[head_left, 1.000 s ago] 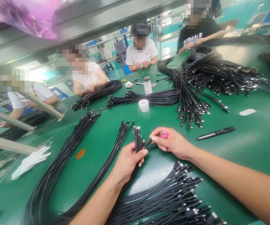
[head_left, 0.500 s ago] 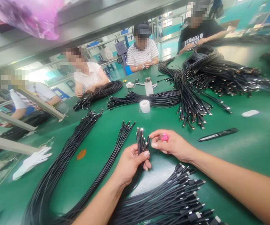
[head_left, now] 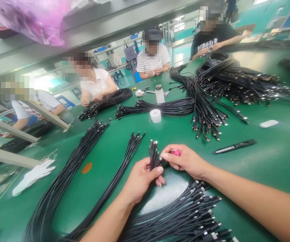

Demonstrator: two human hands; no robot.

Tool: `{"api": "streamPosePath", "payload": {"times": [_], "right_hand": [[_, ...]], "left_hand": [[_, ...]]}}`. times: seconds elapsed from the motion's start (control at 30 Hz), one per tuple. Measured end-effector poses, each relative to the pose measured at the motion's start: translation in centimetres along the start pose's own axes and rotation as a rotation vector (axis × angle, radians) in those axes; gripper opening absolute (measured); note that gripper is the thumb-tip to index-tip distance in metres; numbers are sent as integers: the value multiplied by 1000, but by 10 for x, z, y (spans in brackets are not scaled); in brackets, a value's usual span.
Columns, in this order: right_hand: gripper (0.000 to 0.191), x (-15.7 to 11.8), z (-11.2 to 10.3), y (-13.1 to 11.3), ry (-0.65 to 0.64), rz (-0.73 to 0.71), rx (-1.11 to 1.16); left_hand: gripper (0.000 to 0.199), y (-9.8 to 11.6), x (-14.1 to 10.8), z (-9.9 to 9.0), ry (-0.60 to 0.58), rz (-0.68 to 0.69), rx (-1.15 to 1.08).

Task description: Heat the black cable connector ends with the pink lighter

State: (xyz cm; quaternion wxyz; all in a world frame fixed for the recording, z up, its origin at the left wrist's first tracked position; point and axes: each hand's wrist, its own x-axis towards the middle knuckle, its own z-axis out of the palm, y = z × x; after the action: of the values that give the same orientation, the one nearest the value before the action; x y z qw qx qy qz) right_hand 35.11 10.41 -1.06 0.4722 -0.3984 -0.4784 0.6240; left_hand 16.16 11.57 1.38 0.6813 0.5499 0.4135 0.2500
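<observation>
My left hand (head_left: 141, 178) is closed around a small bunch of black USB cables (head_left: 153, 153), their plug ends pointing up above the thumb. At the right edge of that bunch, the thumb and forefinger of my right hand (head_left: 189, 161) pinch one cable plug (head_left: 161, 159). A small bright pink object (head_left: 176, 152) sits against the right fingers; its kind is unclear. Below my hands, many more black cables (head_left: 175, 205) lie with their plugs fanned to the right. To the left, a thin cable bundle (head_left: 122, 168) curves across the green table (head_left: 104, 151).
A utility knife (head_left: 234, 147) and a white oval piece (head_left: 269, 124) lie to the right. Beyond my hands are a tape roll (head_left: 155, 116), a bottle (head_left: 159, 94) and cable heaps (head_left: 210, 97). A white glove (head_left: 34, 176) lies left. Several people sit across the table.
My right thumb and forefinger have closed on a plug at the bunch's right edge; before, they were more apart beside it. Both hands appear slightly lower in view.
</observation>
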Motion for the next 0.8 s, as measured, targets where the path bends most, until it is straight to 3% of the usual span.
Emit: {"api": "streamPosePath", "payload": {"times": [0.13,0.27,0.47,0.57,0.67,0.8], "right_hand": [[38,1,-3,-2,113,9,-80],[43,2,-8,-6,156,-76,-257],[34,3,-10,-9,242,-152,-546],[20,2,-7,-8,206,-162,-527],[24,-2,1,-5,115,-171,-506],[17,-8,10,-3,89,-202,-576]], "left_hand": [[30,1,2,-6,60,22,-46],[29,2,4,-12,104,21,9],[34,5,5,-11,118,11,-29],[37,5,3,-8,86,-10,-34],[39,5,1,-5,49,-24,-27],[37,3,0,-2,13,-27,-6]]}}
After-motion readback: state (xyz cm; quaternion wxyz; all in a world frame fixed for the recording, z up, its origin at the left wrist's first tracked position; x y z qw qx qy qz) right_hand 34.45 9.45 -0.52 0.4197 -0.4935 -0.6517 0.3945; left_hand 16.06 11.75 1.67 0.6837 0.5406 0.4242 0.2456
